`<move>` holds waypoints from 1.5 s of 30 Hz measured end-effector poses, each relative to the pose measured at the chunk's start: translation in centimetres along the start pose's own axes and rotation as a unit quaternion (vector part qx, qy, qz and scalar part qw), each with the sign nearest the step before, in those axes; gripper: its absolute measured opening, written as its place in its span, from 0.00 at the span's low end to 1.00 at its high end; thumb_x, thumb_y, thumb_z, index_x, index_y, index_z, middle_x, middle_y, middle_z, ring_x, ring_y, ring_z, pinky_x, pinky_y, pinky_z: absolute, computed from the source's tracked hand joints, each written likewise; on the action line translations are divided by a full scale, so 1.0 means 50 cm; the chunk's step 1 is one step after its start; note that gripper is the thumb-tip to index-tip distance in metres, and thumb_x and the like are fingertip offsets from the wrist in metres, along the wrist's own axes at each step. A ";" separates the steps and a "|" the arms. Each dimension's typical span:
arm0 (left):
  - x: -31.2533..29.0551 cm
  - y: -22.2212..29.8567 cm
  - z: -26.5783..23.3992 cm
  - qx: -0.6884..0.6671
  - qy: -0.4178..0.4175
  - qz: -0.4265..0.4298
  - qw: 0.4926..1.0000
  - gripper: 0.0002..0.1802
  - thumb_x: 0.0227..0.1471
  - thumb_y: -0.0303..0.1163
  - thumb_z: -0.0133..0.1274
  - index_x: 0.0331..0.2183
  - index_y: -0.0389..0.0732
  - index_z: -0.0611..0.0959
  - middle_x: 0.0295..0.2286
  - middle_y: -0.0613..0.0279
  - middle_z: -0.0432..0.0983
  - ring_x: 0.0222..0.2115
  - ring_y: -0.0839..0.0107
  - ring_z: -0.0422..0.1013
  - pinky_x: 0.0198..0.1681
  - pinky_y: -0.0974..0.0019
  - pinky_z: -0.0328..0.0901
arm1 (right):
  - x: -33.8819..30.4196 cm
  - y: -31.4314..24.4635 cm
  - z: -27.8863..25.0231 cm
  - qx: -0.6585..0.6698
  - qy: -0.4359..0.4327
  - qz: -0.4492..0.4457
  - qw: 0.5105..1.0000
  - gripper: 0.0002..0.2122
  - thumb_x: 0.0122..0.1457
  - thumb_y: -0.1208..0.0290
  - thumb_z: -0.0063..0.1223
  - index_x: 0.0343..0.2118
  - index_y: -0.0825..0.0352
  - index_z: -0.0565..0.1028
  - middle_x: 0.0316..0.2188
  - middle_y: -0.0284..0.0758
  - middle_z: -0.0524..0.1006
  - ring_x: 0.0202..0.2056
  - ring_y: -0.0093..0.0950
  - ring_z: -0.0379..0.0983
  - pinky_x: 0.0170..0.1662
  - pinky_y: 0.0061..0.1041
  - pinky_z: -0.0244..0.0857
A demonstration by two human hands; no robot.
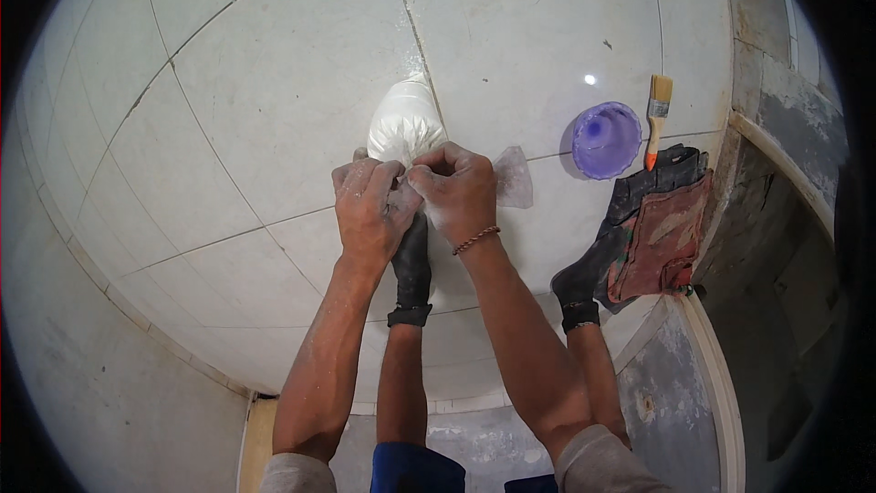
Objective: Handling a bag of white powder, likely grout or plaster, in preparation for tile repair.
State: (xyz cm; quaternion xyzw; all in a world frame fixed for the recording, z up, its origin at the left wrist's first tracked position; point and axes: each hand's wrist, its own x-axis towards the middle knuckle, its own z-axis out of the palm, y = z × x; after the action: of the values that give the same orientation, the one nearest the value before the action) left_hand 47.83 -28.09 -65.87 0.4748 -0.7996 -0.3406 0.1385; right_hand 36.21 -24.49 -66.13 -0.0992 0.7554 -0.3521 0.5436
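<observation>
A clear plastic bag (407, 116) packed with white powder lies on the pale tiled floor in front of me. Its neck is bunched together on the side toward me. My left hand (369, 205) grips the gathered plastic with bent fingers, and white dust coats the skin. Right beside it, nearly touching, my right hand (456, 190) pinches the same neck between thumb and fingers. A loose flap of see-through plastic (515, 177) sticks out to the right of that hand. The fingertips partly hide the gathered neck, so I cannot tell whether it is knotted.
A purple plastic bowl (607, 140) stands to the right, with a paintbrush (657, 119) beside it. Nearer lie a dark folded item (662, 173) and a dirty reddish cloth (666, 233). My feet wear black socks (412, 265). A raised ledge (776, 151) borders the floor at the right.
</observation>
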 end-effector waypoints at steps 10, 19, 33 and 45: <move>0.007 -0.008 -0.005 0.003 0.001 -0.052 0.999 0.11 0.33 0.23 0.56 0.26 0.38 0.74 0.22 0.61 0.65 0.22 0.66 0.63 0.32 0.65 0.59 | 0.027 0.085 -0.021 0.093 0.066 -0.027 0.993 0.26 0.47 0.59 0.61 0.45 0.71 0.68 0.40 0.40 0.72 0.41 0.30 0.71 0.43 0.29 0.66; 0.064 -0.057 -0.013 -0.159 0.026 -0.272 0.949 0.17 0.51 0.36 0.54 0.37 0.33 0.73 0.35 0.54 0.68 0.35 0.65 0.66 0.40 0.64 0.63 | 0.085 0.096 0.002 0.176 -0.044 -0.023 0.983 0.43 0.43 0.50 0.64 0.55 0.77 0.57 0.51 0.51 0.62 0.51 0.41 0.63 0.53 0.33 0.59; 0.091 -0.070 0.028 -0.385 -0.161 -0.394 0.819 0.37 0.52 0.43 0.51 0.55 0.30 0.60 0.49 0.45 0.64 0.49 0.60 0.62 0.52 0.64 0.57 | 0.078 0.094 0.006 0.094 -0.066 -0.015 0.993 0.46 0.36 0.55 0.70 0.55 0.76 0.57 0.50 0.49 0.64 0.52 0.37 0.63 0.53 0.30 0.59; 0.024 0.183 0.166 -0.334 -0.342 -0.286 0.830 0.44 0.35 0.47 0.64 0.49 0.27 0.68 0.40 0.44 0.65 0.44 0.59 0.63 0.47 0.63 0.61 | -0.113 0.027 -0.358 0.148 -0.062 0.077 0.984 0.37 0.41 0.69 0.66 0.55 0.71 0.60 0.45 0.37 0.69 0.44 0.25 0.67 0.46 0.23 0.64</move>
State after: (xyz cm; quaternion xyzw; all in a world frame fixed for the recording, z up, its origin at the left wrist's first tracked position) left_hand 36.61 -22.77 -65.86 0.4600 -0.4619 -0.7521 -0.0972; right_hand 22.77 -12.91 -59.88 0.0191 0.6651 -0.4108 0.6233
